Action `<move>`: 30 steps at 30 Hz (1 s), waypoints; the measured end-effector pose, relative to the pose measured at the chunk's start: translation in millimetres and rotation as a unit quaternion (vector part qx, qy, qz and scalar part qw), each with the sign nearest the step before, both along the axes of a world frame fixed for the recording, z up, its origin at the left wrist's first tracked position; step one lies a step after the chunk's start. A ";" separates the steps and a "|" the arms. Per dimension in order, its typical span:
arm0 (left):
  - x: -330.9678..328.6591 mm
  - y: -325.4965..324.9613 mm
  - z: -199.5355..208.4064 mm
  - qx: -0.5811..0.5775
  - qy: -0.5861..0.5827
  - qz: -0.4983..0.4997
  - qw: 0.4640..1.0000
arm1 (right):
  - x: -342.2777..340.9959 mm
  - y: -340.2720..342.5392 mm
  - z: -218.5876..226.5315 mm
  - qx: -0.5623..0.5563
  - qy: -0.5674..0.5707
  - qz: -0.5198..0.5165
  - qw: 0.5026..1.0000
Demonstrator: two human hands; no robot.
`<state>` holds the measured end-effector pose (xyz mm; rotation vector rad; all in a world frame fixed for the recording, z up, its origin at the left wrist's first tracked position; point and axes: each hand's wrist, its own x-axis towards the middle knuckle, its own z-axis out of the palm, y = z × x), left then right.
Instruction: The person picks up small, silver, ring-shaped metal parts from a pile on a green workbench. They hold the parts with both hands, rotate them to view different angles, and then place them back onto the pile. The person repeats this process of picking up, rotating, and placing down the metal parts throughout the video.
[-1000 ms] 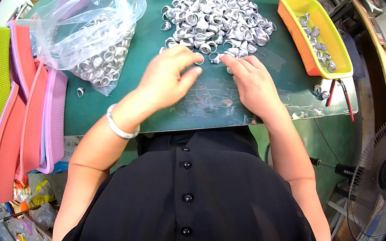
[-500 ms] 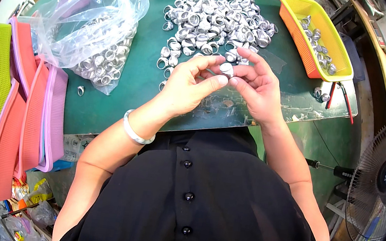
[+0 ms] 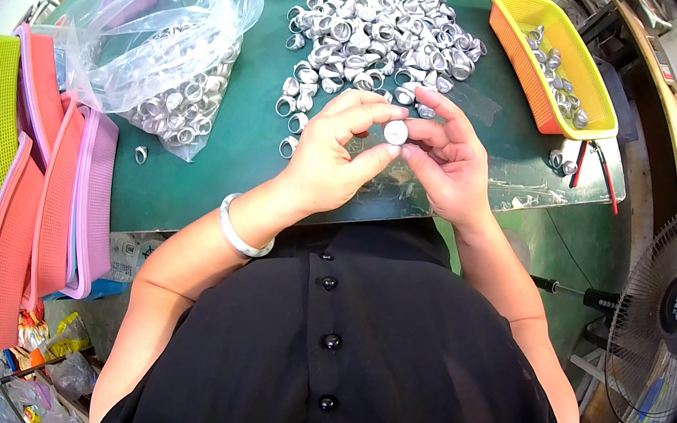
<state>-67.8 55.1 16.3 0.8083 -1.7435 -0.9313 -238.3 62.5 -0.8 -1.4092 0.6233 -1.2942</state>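
Between my two hands, above the near edge of the green table (image 3: pixel 246 190), is a silver ring (image 3: pixel 395 132) with its flat round face turned up. Thumb and fingers of my left hand (image 3: pixel 335 146) pinch it from the left. My right hand (image 3: pixel 452 160) grips it from the right, its index finger raised. The ring's band is mostly hidden by my fingers. Just beyond my hands spreads a heap of similar silver rings (image 3: pixel 363 33), a few lying loose at its near left side.
A clear plastic bag (image 3: pixel 190 95) of rings lies to the left, one stray ring (image 3: pixel 140 154) near it. Stacked baskets (image 3: pixel 54 206) stand at far left. A yellow basket (image 3: pixel 602 119) holds some rings at right; red-handled tweezers (image 3: pixel 606 175) lie below it. A fan (image 3: pixel 675 311) stands right.
The ring has been turned so that its round face now points up toward me. My fingers have shifted slightly around it; both hands stay in nearly the same place.
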 end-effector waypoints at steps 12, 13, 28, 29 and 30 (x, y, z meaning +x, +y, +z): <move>0.2 1.2 2.4 -0.038 -0.034 0.018 0.999 | 0.5 2.3 1.5 0.006 0.005 -0.002 1.000; 0.4 1.1 2.3 -0.039 -0.035 0.018 0.998 | 0.6 2.5 1.8 0.008 0.004 -0.003 1.000; 6.2 -0.3 -7.2 0.277 0.125 -0.087 0.949 | -1.9 2.2 2.9 -0.150 0.140 -0.094 0.974; 6.0 -0.2 -6.6 0.281 0.130 -0.087 0.947 | -1.8 2.3 2.7 -0.142 0.120 -0.092 0.978; 5.8 -0.1 -5.8 0.284 0.135 -0.086 0.945 | -1.7 2.4 2.4 -0.134 0.101 -0.089 0.982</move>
